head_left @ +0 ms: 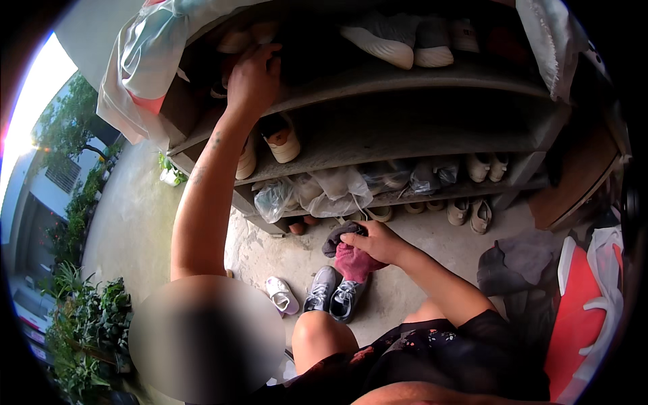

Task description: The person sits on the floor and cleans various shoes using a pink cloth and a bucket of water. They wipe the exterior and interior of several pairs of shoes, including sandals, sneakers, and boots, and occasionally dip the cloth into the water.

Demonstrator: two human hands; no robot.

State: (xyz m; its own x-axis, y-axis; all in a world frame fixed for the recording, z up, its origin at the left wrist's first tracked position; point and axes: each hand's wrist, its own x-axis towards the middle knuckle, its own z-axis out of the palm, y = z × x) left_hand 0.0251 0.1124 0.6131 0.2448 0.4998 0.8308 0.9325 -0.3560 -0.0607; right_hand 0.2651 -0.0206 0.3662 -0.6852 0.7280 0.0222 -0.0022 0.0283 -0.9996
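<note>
My left hand (254,77) reaches into the left end of the top shelf, beside a pair of pale-toed shoes (235,40). Shadow and the shelf's contents hide most of its fingers, so I cannot tell whether it grips a shoe. A dark reddish item lies close to it, too dim to name. Lower down, my right hand (373,241) is closed on a cloth (354,262), maroon below and dark grey at the top. The cloth hangs over a pair of grey lace-up sneakers (320,289) on the floor.
The grey shoe rack (378,150) holds grey-and-white shoes (388,44), a sneaker (280,140) and plastic-bagged footwear (331,189). A white shoe (281,295) stands on the floor. Dark cloth (520,260) and a red-and-white item (582,297) are at right, potted plants (94,317) at left.
</note>
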